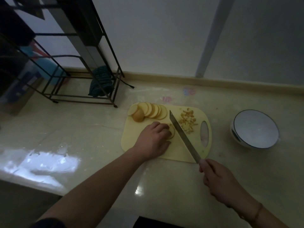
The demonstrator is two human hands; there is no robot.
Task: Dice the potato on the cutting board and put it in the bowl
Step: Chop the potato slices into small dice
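Left hand (153, 139) curls over potato slices (171, 133) on the board (131, 137); right hand (217, 180) grips the knife (182, 135); bowl (255, 129) sits far right.

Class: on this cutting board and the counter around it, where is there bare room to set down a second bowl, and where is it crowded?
Bare counter lies between the cutting board and the bowl, and left of the board toward the metal rack. The board is crowded: potato slices, diced pile, left hand, and the knife in the right hand.
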